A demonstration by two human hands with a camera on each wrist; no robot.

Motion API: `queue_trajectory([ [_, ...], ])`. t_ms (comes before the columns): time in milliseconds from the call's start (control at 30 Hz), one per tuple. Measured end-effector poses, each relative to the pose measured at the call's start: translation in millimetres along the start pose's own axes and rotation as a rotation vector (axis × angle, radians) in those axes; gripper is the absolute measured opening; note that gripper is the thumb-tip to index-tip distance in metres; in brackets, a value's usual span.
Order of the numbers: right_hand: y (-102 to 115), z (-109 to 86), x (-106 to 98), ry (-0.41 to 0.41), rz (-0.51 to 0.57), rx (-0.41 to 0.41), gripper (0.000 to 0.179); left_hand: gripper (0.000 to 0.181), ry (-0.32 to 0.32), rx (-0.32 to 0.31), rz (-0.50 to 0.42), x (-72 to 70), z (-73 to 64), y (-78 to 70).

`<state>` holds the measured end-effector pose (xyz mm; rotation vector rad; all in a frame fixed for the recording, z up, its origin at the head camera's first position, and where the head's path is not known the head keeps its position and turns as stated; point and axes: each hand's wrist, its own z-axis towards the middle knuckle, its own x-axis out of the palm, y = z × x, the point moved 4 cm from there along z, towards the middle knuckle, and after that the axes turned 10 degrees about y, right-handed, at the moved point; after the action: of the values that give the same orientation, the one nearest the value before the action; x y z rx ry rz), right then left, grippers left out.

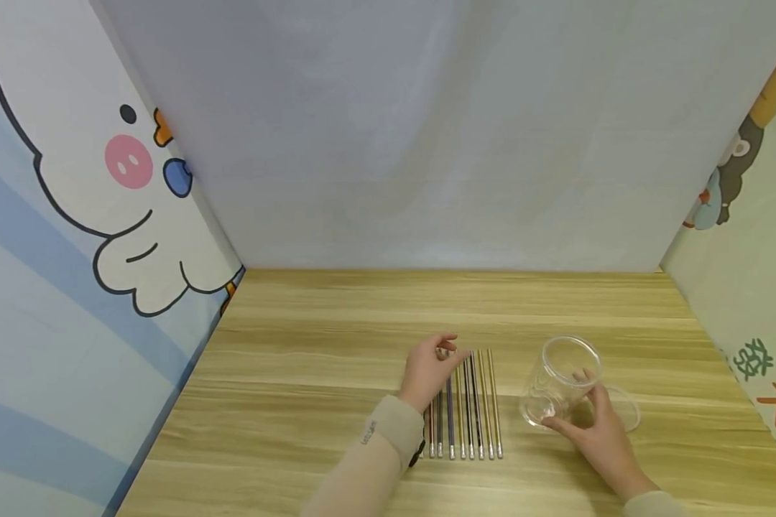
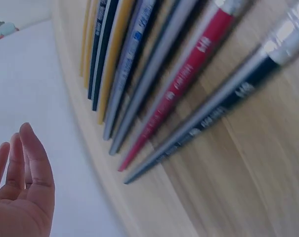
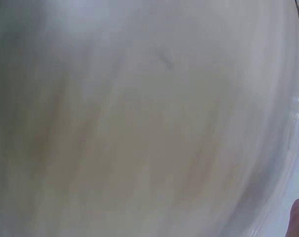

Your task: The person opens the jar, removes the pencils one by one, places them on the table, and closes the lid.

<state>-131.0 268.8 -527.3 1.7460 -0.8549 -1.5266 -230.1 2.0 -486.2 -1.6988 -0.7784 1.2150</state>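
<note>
Several pencils lie side by side on the table, their silver-capped ends toward the person. Over their far ends is the left hand, fingers relaxed and slightly bent, holding nothing. The left wrist view shows this hand apart from a red pencil and a dark green pencil with HB printing. To the right, the right hand grips a clear plastic jar by its side, thumb in front and fingers behind. The jar leans, with its open mouth up. Its transparent wall fills most of the right wrist view.
A clear round lid lies on the wooden table behind the right hand. A pale wall rises at the table's far edge. Cartoon-printed panels stand at the left and right.
</note>
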Motion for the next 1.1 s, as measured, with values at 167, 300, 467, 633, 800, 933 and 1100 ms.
queue_trajectory([
  [167, -1.1, -0.8, -12.8, 0.008, -0.076, 0.032, 0.112, 0.051, 0.046, 0.047, -0.021, 12.5, -4.9, -13.6],
  [300, -1.8, -1.3, -22.5, 0.011, -0.129, 0.042, 0.114, 0.06, 0.077, 0.078, -0.001, 21.0, -11.9, -25.4],
  [467, -4.1, -4.1, -32.0, -0.013, -0.197, 0.005, 0.114, 0.072, 0.12, 0.116, 0.083, 33.8, -22.7, -34.7],
  [633, -9.9, -6.7, -38.2, -0.02, -0.213, -0.011, 0.113, 0.085, 0.173, 0.147, 0.13, 52.5, -29.9, -39.7],
  [800, -14.8, -8.2, -41.2, -0.016, -0.233, 0.001, 0.109, 0.094, 0.187, 0.149, 0.14, 70.0, -32.6, -41.1],
  [933, -20.2, -8.0, -44.5, -0.035, -0.253, 0.018, 0.107, 0.1, 0.189, 0.139, 0.149, 84.1, -33.2, -43.4],
  [1100, -32.1, -6.9, -50.1, -0.018, -0.277, 0.073, 0.108, 0.112, 0.182, 0.162, 0.137, 100.9, -30.9, -47.9],
])
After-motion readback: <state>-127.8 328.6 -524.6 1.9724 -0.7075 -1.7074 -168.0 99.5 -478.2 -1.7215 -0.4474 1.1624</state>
